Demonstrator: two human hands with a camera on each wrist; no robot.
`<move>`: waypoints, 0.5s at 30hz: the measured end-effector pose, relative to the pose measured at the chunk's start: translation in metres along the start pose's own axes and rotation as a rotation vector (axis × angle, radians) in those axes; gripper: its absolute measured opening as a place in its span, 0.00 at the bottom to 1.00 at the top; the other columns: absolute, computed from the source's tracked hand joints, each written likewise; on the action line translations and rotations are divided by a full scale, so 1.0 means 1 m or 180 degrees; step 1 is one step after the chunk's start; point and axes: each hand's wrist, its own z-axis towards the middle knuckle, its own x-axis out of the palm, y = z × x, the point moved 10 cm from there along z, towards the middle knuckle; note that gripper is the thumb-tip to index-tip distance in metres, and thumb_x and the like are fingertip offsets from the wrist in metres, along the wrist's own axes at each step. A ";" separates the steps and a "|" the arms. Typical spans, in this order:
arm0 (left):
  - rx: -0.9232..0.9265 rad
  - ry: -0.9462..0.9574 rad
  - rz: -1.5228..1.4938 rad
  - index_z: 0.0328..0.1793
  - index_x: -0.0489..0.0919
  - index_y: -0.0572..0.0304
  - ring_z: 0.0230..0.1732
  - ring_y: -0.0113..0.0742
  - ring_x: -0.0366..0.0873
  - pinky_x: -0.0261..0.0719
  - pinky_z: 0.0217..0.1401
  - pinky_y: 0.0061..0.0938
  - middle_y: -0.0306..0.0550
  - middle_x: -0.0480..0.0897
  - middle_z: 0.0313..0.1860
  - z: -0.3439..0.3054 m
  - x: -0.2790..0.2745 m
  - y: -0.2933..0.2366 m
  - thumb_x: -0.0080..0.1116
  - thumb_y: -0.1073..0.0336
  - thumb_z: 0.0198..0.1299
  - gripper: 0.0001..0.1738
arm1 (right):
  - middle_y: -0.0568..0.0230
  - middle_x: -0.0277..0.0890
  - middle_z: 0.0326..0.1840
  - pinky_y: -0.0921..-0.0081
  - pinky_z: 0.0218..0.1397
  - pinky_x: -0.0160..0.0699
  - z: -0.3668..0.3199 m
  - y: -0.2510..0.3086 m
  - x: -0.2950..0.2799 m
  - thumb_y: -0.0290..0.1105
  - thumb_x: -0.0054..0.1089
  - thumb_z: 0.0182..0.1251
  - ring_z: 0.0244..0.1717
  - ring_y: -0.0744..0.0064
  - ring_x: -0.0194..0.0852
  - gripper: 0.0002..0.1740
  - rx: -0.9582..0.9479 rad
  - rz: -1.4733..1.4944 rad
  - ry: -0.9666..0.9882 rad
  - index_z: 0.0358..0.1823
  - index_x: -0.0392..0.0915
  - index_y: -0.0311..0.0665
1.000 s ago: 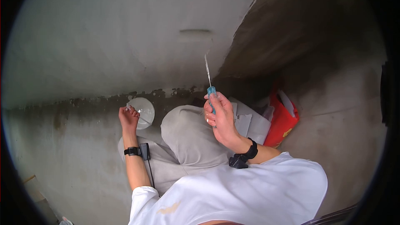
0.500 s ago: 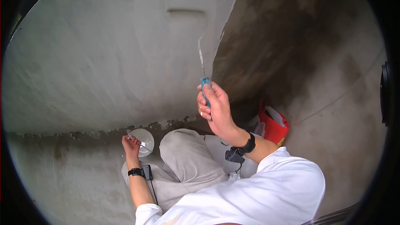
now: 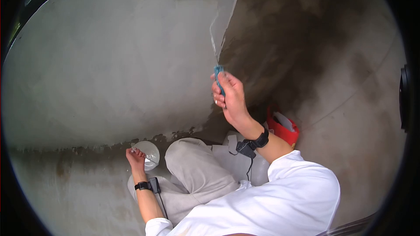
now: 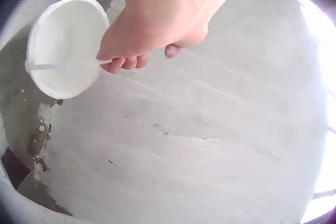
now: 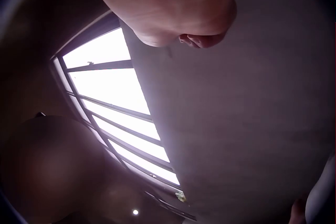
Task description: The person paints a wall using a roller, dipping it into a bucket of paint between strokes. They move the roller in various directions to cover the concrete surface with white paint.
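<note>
My right hand [image 3: 228, 94] grips the blue handle [image 3: 219, 71] of a slim tool that looks like a putty knife, held up before the wall. Its thin blade [image 3: 213, 43], seen edge-on with whitish streaks, points up close to the wall's corner edge. In the right wrist view the curled hand hides the tool. Down at the left, the fingers of my left hand [image 3: 136, 157] curl round the pale handle [image 4: 65, 66] of a small white bucket [image 4: 35, 37]. The inside of the bucket looks white.
A smooth grey wall [image 3: 118, 61] fills the front, with a darker, rougher wall [image 3: 280, 48] to the right. A red bag [image 3: 283, 131] stands on the right beyond my right forearm. A barred window [image 5: 115, 92] shows in the right wrist view.
The view has tilted up along the wall. My right hand has moved up and slightly right with the tool, nearer the corner edge. My left hand stays with the bucket.
</note>
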 end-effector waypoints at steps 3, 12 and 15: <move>0.0101 -0.0251 -0.0088 0.25 0.64 0.47 0.19 0.27 0.48 0.49 0.25 0.27 0.31 0.55 0.17 0.004 -0.012 -0.002 0.50 0.53 0.56 0.13 | 0.77 0.63 0.23 0.89 0.17 0.47 -0.012 -0.028 -0.023 0.44 0.52 0.78 0.18 0.91 0.51 0.15 0.0232 -0.0084 -0.0188 0.41 0.73 0.39; 0.0243 -0.0638 0.0393 0.28 0.65 0.46 0.19 0.26 0.51 0.54 0.26 0.26 0.30 0.57 0.18 -0.043 0.030 -0.009 0.47 0.53 0.61 0.12 | 0.76 0.61 0.22 0.89 0.16 0.46 0.023 0.019 -0.029 0.45 0.46 0.81 0.16 0.92 0.49 0.17 0.0485 -0.0017 -0.0654 0.40 0.70 0.38; 0.0023 -0.0638 0.0473 0.30 0.66 0.47 0.20 0.25 0.51 0.54 0.26 0.24 0.30 0.59 0.19 -0.068 0.082 -0.025 0.45 0.54 0.63 0.11 | 0.75 0.61 0.23 0.89 0.16 0.47 0.070 0.057 -0.017 0.44 0.44 0.81 0.16 0.91 0.49 0.16 0.0903 -0.0057 -0.0902 0.41 0.69 0.39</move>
